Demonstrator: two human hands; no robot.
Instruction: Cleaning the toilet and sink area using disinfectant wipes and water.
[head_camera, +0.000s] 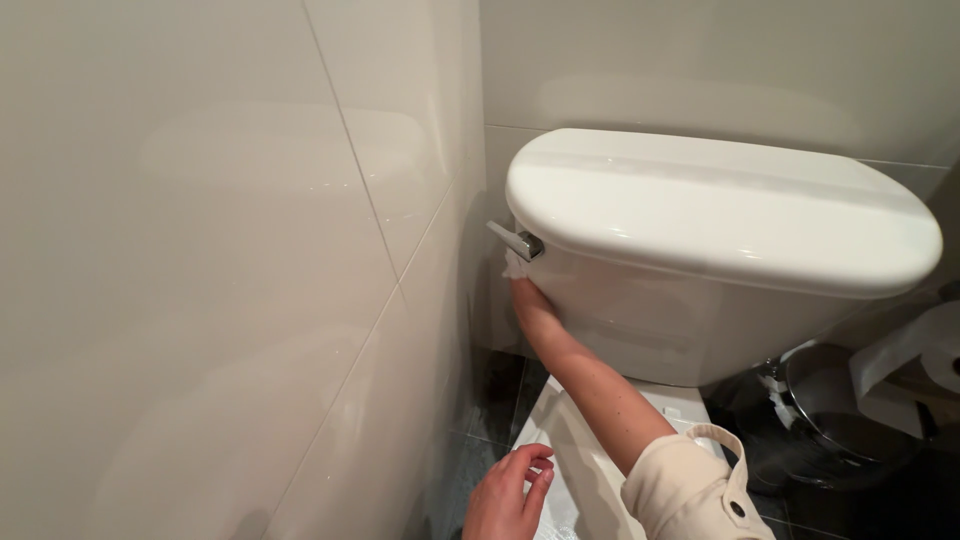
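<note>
White paper wad (514, 266) sits pinched in a person's right hand (527, 297), pressed against the cistern's (700, 300) left side just under the chrome flush lever (515, 240). Lever's long axis runs near level, its free end pointing left toward the tiled wall (200, 250). Right arm stretches up from a cream sleeve (690, 490). Left hand (508, 492) hovers low, open, fingers loosely curled, holding nothing, beside the toilet lid (580, 470). Steel bin (830, 420) and a paper roll (915, 365) stand at right.
</note>
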